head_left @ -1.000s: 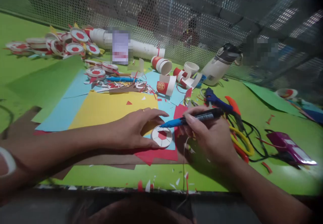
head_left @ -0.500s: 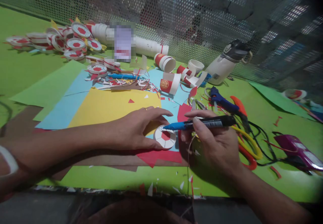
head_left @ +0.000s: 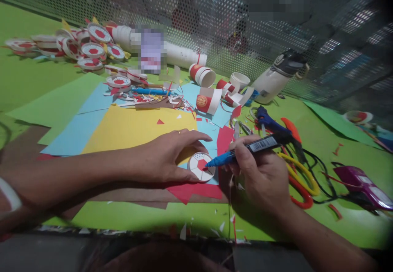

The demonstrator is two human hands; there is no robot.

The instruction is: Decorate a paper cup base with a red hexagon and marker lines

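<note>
A small round white paper disc (head_left: 193, 174), like a cut-off cup bottom, lies on the blue and yellow paper. It has a red shape at its centre, dark lines running outward and dots in one upper section. Around its left side curl the thumb and fingers of my left hand (head_left: 167, 155), steadying it. My right hand (head_left: 260, 174) grips a black marker pen (head_left: 256, 145) with a blue front end. The pen's tip points at the disc, close to the right edge of the red shape.
Several decorated discs (head_left: 93, 51) are heaped at the back left. Cut paper cups (head_left: 208, 101) and a bottle (head_left: 270, 77) stand behind. To the right are a blue glue gun (head_left: 267, 120), scissors with yellow-orange handles (head_left: 302, 182) and a purple device (head_left: 364, 186). Paper scraps are scattered about.
The marker tip has moved from the disc's upper section down and right to beside the red centre. More dots show in the upper section. My left hand has stayed around the disc.
</note>
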